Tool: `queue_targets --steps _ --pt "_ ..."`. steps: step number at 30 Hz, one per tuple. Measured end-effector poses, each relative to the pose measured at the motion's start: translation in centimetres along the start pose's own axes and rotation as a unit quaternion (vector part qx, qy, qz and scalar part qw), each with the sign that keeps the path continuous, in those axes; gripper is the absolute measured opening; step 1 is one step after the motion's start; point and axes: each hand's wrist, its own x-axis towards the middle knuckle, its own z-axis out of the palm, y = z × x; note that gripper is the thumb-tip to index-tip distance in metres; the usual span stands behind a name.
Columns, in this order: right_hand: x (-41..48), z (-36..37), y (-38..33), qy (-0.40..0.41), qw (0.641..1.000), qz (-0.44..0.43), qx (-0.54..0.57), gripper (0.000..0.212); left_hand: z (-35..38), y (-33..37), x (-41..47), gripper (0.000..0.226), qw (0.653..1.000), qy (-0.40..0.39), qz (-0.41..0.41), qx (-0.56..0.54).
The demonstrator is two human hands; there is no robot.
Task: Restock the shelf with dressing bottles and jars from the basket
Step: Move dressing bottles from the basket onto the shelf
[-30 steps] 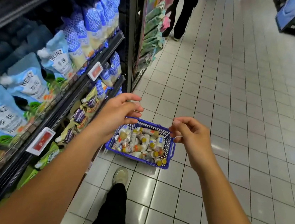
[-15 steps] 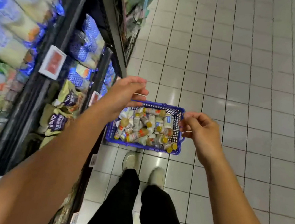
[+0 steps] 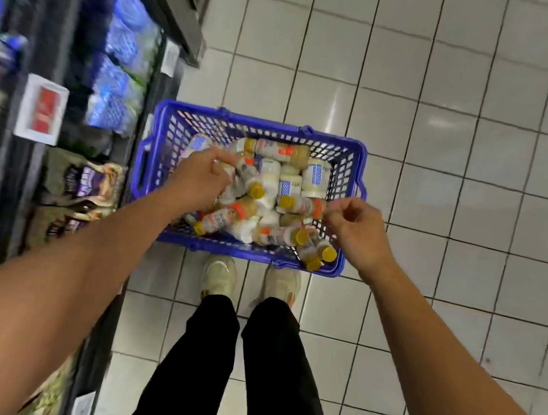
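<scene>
One basket (image 3: 258,124), two hands: left hand (image 3: 200,177) among bottles (image 3: 289,181), grip unclear; right hand (image 3: 356,231) curled, empty.

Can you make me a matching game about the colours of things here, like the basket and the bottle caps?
Things:
1. basket
2. bottle caps
3. trousers
4. floor tiles

Colours:
A. black
B. white
C. blue
D. yellow

Pairs: 1-C, 2-D, 3-A, 4-B
</scene>
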Motion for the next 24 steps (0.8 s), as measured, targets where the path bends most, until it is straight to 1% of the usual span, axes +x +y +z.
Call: queue_targets --steps 2,4,6,8,9,11,14,17,19,21,24 --pt "3.1 1.5 2.7 -0.009 0.999 -0.01 -0.039 0.006 1.7 -2.3 2.6 0.03 0.995 -0.001 0.039 0.09" --pt "5.9 2.9 4.9 -0.023 0.996 -0.022 -0.079 0.008 3.4 -4.3 5.0 0.044 0.988 -0.01 0.059 0.14" --pt "8.2 4.2 6.5 -0.039 0.99 -0.035 -0.129 0.017 4.9 -5.8 7.1 0.063 0.979 -0.027 0.082 0.185" --pt "10.0 5.3 7.5 -0.055 0.98 -0.054 -0.183 0.032 6.3 -6.8 8.9 0.076 0.959 -0.049 0.115 0.253" --pt "10.9 5.8 7.9 -0.06 0.973 -0.068 -0.213 0.043 6.8 -7.2 9.6 0.076 0.951 -0.052 0.125 0.278" --pt "12.0 6.6 8.6 -0.065 0.954 -0.082 -0.28 0.059 7.7 -7.9 10.8 0.07 0.944 -0.055 0.115 0.304" --pt "13.0 7.4 9.3 -0.084 0.934 -0.074 -0.339 0.066 8.3 -8.6 11.8 0.073 0.921 -0.038 0.168 0.35" --pt "13.7 7.9 9.5 -0.073 0.935 -0.066 -0.342 0.067 8.4 -8.8 12.7 0.068 0.918 -0.023 0.199 0.342" --pt "14.4 7.8 9.1 -0.06 0.933 -0.06 -0.349 0.068 8.3 -8.8 12.9 0.063 0.92 -0.039 0.209 0.329" --pt "15.1 7.5 8.7 -0.061 0.93 -0.048 -0.359 0.067 7.9 -8.7 13.0 0.059 0.935 -0.059 0.217 0.275" --pt "15.9 7.3 8.3 -0.104 0.917 -0.043 -0.383 0.072 7.1 -8.0 13.1 0.055 0.96 -0.061 0.207 0.177"
